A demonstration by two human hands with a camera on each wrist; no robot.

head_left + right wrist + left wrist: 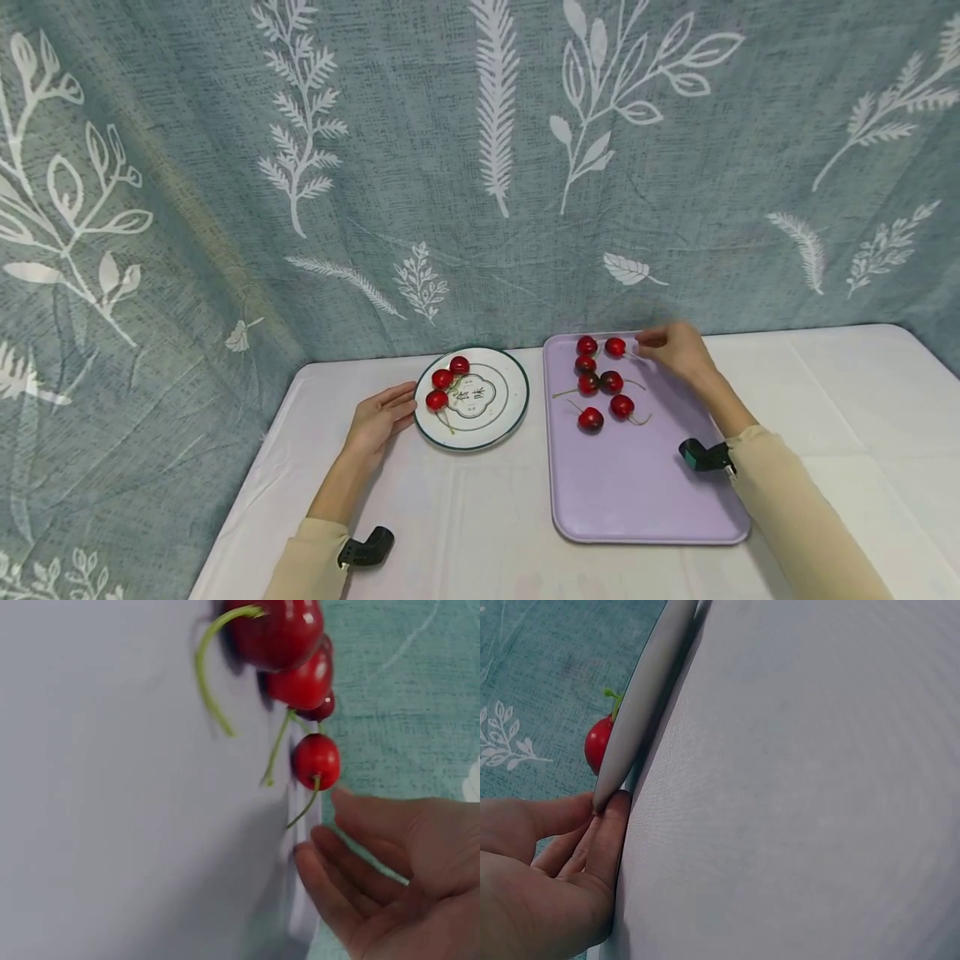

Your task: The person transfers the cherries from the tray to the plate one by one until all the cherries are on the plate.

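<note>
White-clothed table (480,517) (lilac tray (645,496) and plate (502,417) atop) before leaf-printed blue-green curtain (420,167)

Left wrist view: plate (646,690) cut off at the top — its printed face hidden.

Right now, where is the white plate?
In the head view, the plate is left of the purple tray, with the left hand holding its left rim.
</note>
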